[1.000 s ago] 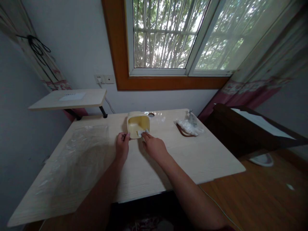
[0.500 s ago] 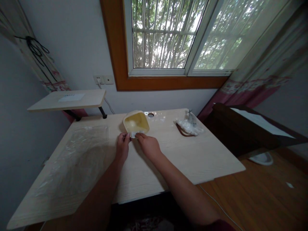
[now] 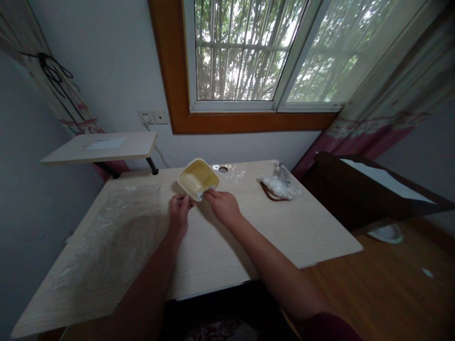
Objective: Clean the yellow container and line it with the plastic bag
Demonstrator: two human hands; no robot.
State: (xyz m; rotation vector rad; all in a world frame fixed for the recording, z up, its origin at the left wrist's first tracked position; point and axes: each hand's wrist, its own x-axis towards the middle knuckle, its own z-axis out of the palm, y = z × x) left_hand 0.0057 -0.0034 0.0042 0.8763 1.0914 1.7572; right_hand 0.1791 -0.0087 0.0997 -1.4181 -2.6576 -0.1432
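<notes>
We fear the tilted cream plastic container [image 3: 197,179] on the pale wood desk [image 3: 270,237] could slip and drop if the right hand [image 3: 223,207] loosens its corner pinch; the left hand [image 3: 180,208] sits just beside, its hold unclear.

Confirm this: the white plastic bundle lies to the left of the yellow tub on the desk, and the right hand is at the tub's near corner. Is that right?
Not quite: the head view shows the white plastic bundle to the right of the yellow tub on the desk, not the left. The right hand is at the tub's near corner, as you said.
</notes>
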